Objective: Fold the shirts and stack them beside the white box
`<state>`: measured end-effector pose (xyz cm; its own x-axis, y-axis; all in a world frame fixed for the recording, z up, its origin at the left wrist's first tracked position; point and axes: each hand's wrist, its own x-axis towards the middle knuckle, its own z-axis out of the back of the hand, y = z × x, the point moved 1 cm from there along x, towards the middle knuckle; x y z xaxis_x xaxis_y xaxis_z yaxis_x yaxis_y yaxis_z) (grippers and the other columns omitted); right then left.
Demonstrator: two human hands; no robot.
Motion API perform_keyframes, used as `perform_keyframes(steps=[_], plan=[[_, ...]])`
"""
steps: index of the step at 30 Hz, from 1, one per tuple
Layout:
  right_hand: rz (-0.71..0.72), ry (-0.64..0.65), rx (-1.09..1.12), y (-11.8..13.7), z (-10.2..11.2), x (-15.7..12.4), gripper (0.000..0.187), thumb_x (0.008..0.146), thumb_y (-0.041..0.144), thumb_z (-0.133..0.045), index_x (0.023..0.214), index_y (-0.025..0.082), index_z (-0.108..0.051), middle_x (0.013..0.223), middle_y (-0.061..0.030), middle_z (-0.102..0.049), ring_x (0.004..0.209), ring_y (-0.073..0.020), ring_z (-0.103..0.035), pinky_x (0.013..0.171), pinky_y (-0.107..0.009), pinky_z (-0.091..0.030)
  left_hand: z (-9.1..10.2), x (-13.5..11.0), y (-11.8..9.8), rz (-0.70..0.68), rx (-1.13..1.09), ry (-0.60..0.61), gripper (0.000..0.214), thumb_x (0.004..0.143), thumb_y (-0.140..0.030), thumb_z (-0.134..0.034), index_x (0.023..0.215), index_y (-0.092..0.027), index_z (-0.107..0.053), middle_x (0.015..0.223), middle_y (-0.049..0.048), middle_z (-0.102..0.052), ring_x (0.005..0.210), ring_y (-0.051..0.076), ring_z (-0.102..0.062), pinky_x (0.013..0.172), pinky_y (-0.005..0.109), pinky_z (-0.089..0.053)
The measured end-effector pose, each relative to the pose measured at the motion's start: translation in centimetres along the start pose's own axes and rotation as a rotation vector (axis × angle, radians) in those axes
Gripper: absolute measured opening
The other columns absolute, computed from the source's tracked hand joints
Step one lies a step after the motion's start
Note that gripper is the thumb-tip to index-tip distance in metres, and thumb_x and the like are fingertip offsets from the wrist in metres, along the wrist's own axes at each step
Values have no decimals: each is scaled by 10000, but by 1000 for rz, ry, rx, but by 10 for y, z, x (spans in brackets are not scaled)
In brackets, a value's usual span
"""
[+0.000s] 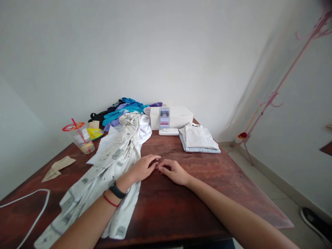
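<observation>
My left hand [143,167] lies flat on the dark wooden table [207,180], fingers stretched out, its wrist resting on a long white patterned garment [103,173] spread along the table's left side. My right hand [174,172] rests beside it with fingers loosely curled on the bare wood, fingertips almost touching the left hand's. Neither hand holds anything. A black band and a red cord circle the left wrist.
Folded pale shirts [198,139] are stacked at the back right, beside a white box [171,117] and a small white device [168,131]. A heap of coloured clothes [124,109] sits behind. A plastic cup with a straw [81,137], a paper napkin [58,167] and a white cable [33,214] lie left. A pink coat stand [282,79] is right.
</observation>
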<state>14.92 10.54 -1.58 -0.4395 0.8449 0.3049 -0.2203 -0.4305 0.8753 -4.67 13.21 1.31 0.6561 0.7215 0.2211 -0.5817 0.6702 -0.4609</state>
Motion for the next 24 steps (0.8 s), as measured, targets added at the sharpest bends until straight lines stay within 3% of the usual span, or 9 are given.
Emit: perform_keyframes(steps=[3, 8, 13, 24], plan=[[-41, -28, 35, -1, 1, -1, 293, 957, 452, -579, 994, 205, -734, 862, -39, -670, 800, -186, -614, 780, -320, -489, -4, 0, -1, -30, -19, -25, 307, 938, -160, -490, 1128, -202, -727, 1127, 70, -741, 1062, 214, -678, 988, 325, -498], [-20, -45, 3, 5, 6, -4, 249, 931, 414, -631, 1049, 225, -742, 1061, -68, -682, 974, -211, -631, 888, -343, -492, 0, -3, 0, -40, -89, -60, 382, 981, -194, -450, 1284, -204, -683, 1266, 60, -716, 1149, 218, -674, 1025, 331, -489], [4, 41, 51, 11, 9, -6, 290, 949, 431, -615, 1136, 244, -733, 1192, -84, -673, 1106, -236, -627, 984, -378, -478, 5, -6, 4, -48, -100, -86, 370, 965, -198, -478, 1253, -208, -711, 1250, 47, -728, 1137, 215, -682, 1007, 315, -494], [-58, 45, 135, 1, 8, -8, 362, 930, 448, -646, 1209, 224, -699, 1134, -79, -652, 923, -194, -635, 889, -358, -514, 9, -8, 0, -69, -80, -118, 322, 916, -148, -511, 1102, -213, -765, 1108, 34, -771, 1003, 199, -705, 893, 276, -494]])
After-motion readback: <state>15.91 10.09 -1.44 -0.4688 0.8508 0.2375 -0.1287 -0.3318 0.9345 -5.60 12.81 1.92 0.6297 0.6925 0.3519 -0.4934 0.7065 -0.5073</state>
